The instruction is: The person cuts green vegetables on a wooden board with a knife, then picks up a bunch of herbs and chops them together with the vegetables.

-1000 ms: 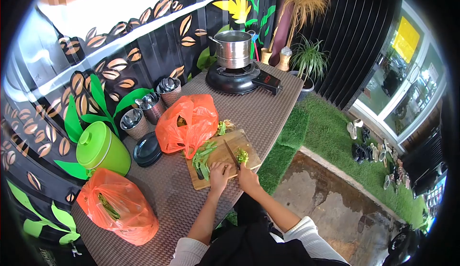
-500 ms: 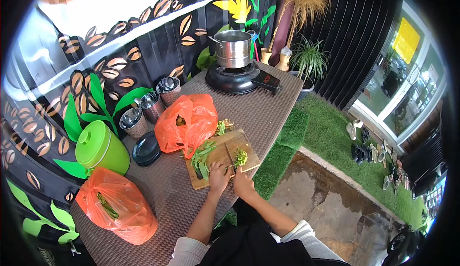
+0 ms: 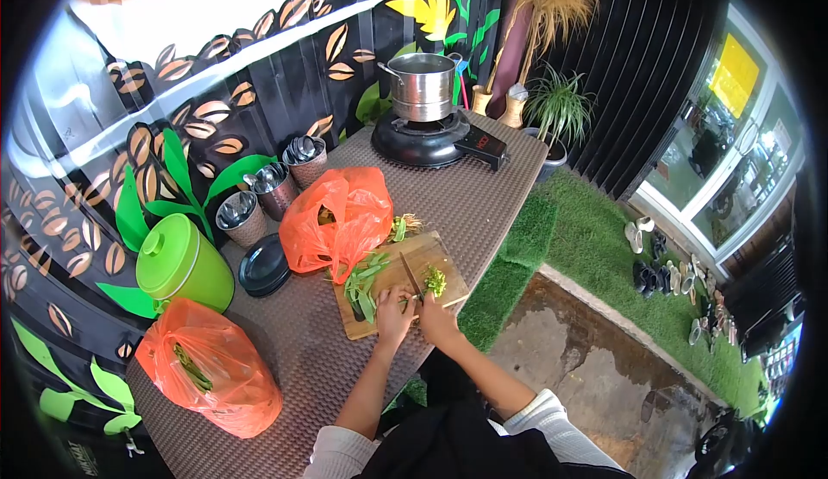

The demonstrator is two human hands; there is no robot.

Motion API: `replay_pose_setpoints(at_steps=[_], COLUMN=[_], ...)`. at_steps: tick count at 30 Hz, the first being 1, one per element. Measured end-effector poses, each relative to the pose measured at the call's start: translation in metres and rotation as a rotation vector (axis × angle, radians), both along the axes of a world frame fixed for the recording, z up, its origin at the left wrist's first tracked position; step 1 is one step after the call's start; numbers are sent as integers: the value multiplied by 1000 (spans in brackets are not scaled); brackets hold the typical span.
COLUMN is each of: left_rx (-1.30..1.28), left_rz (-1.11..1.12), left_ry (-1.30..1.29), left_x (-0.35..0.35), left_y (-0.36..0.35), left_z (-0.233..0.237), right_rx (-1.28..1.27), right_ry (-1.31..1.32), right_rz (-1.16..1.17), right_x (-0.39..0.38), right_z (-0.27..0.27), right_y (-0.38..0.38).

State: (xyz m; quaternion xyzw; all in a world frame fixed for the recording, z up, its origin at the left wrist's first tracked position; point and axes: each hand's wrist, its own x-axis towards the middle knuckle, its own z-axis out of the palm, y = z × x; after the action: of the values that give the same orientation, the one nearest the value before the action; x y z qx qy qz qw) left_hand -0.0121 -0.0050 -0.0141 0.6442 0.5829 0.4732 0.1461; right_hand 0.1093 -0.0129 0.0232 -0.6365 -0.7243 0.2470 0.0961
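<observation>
On a wooden cutting board, my left hand is closed with bent fingers over green stalks beside the blade. My right hand grips the handle of a knife, whose blade points away from me across the board. Long green leaves lie to the left of the blade. A small heap of chopped greens sits to its right. Just past the board's far edge is a bunch of greens with pale roots.
Two orange plastic bags with greens stand on the woven-textured table. Farther back, a steel pot rests on a black portable stove. Cutlery cups, dark plates and a green lidded container line the wall side.
The knife's blade has tilted slightly and its handle has shifted a little with my right hand. My left hand stays in nearly the same place on the greens.
</observation>
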Motion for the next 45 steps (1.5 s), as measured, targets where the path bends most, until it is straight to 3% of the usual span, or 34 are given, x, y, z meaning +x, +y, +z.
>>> replay_pose_setpoints(at_steps=[5,8,15,22,30,36,41,45], left_rx=[-64,-69,-88,-54,-20,-89,-58,-33], left_rz=[-6,37,-1,33,12,-4,42,18], left_ry=[-108,-73,-101,-52,-64,-297,-63,-46], left_x=[2,2,1,2,-1,4,6,2], left_y=[-5,0,-3,-3,-5,3,6,4], left_z=[13,-4,3,3,3,-5,7,0], right_rx=[58,39,24,-21,13,1,18,3], right_ry=[-32,5,-1,54,-6,-19,36,32], right_rz=[-41,-3,-92,-9,-141,-107,-80,-61], right_x=[-7,2,-12,-7,-7,12,10,11], right_z=[-8,-3,5,10,-2,9,6,4], right_y=[-9,9,-17,5,-11,-7,-9,-9])
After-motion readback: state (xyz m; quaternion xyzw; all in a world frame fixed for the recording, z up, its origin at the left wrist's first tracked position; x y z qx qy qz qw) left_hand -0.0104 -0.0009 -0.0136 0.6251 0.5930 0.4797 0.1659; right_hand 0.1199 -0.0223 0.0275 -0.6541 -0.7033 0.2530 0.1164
